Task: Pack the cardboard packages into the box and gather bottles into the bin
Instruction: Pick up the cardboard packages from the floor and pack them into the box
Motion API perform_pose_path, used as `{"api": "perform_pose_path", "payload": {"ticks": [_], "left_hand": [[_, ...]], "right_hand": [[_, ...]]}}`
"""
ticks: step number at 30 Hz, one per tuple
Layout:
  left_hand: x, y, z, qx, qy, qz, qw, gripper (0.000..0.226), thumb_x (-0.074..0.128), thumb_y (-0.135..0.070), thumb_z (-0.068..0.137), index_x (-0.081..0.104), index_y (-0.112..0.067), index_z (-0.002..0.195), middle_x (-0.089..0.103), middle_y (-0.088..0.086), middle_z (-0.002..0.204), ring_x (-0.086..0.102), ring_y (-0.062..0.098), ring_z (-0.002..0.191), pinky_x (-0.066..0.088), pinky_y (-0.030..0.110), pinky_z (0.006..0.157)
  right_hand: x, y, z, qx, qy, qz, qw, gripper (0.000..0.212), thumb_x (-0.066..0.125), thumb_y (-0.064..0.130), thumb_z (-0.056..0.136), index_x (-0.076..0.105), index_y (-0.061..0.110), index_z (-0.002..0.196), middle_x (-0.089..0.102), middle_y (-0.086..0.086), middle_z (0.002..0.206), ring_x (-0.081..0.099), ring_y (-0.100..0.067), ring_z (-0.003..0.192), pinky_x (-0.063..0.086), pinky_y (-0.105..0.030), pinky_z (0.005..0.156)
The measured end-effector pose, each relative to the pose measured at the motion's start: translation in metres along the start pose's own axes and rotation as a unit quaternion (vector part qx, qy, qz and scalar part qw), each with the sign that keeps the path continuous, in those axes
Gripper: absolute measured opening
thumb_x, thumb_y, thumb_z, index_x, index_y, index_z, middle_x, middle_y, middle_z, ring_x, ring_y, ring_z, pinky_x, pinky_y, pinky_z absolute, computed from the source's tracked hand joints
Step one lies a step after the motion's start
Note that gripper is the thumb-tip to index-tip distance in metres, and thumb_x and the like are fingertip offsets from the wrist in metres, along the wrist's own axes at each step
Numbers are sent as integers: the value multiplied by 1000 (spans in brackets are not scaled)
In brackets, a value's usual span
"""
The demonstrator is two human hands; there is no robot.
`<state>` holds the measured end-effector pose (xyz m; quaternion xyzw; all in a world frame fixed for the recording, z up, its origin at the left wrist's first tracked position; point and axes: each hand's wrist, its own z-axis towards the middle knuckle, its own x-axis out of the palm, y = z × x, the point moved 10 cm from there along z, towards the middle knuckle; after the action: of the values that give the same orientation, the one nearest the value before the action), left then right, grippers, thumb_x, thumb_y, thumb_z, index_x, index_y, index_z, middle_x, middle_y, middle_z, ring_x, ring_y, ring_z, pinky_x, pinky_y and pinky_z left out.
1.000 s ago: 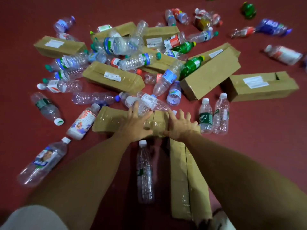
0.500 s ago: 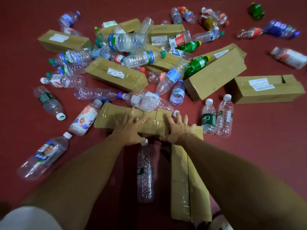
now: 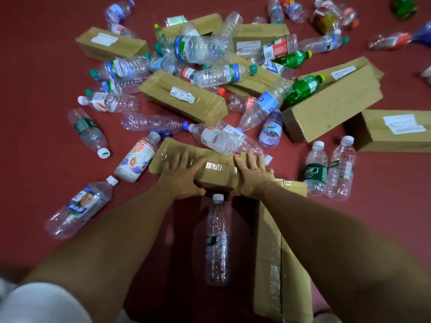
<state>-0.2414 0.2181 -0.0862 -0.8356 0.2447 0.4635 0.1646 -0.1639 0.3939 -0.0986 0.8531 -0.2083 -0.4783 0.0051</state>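
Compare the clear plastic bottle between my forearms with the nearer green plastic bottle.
The clear plastic bottle has a white cap; the nearer green plastic bottle has a yellow one. The clear bottle lies flat on the red floor; the green one rests against a brown cardboard package. Both are capped, labelled plastic bottles.

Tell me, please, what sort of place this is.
Probably an indoor floor used for sorting recyclables; no walls show. The bare dark red floor is strewn with empty plastic bottles and taped cardboard packages, and the left hand and right hand hold one package.
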Motion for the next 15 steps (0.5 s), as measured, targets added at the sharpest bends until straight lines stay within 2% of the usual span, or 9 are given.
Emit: {"api": "perform_pose_path", "payload": {"ticks": [7,11,15], "left_hand": [[6,-1,4,14,5,0,1000,110,67,-63,77,-9,-46,154,-26,11,162,-18,31,151,0,56,120],[6,-2,1,22,6,24,999,111,66,-67,75,-8,-46,155,-25,11,163,-18,30,151,-1,56,119],[9,-2,-3,25,9,51,998,114,65,-70,73,-10,-44,155,-16,12,165,-15,31,152,1,58,118]], "right_hand": [[1,-5,-3,-34,-27,-2,999,111,77,51,76,4,36,158,-5,1,166,-10,-33,152,27,-52,116],[4,-4,-13,-58,-20,13,998,115,78,43,77,-2,35,159,-3,-1,166,-8,-33,152,26,-50,117],[5,0,-23,-70,-23,20,997,119,79,38,76,-7,33,158,1,0,166,-7,-30,153,28,-51,115]]}}
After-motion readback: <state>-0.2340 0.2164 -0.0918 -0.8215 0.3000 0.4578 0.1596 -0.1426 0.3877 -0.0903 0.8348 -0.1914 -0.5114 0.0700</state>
